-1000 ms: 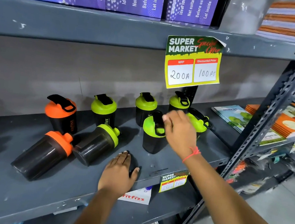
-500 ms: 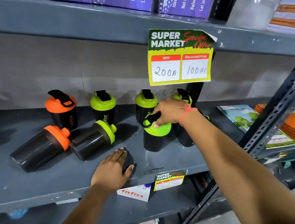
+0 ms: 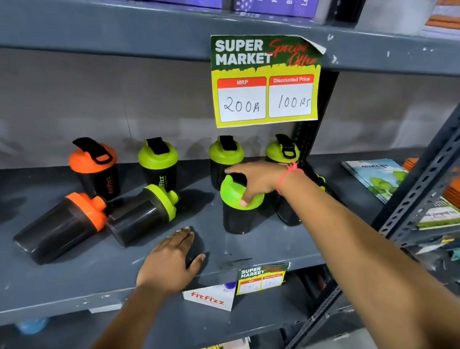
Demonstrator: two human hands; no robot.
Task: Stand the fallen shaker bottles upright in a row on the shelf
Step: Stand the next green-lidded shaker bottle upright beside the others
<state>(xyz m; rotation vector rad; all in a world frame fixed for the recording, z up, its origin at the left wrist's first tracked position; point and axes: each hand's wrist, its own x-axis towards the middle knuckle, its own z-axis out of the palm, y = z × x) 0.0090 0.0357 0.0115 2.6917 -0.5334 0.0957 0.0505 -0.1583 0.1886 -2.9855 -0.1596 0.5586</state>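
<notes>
Reaching in with arm outstretched, the right hand (image 3: pixel 257 179) closes its grip over the lid of an upright green-lidded shaker (image 3: pixel 237 207) mid-shelf. The left hand (image 3: pixel 170 260) lies flat, fingers spread, holding nothing, on the shelf (image 3: pixel 36 281) front, near two fallen shakers (image 3: pixel 95 221).

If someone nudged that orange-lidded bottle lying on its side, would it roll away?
Probably yes: the fallen orange-lidded bottle has a round body, so it may roll. It would likely curve, since the lid end looks wider than the base. It looks empty and plastic, so probably light.
</notes>
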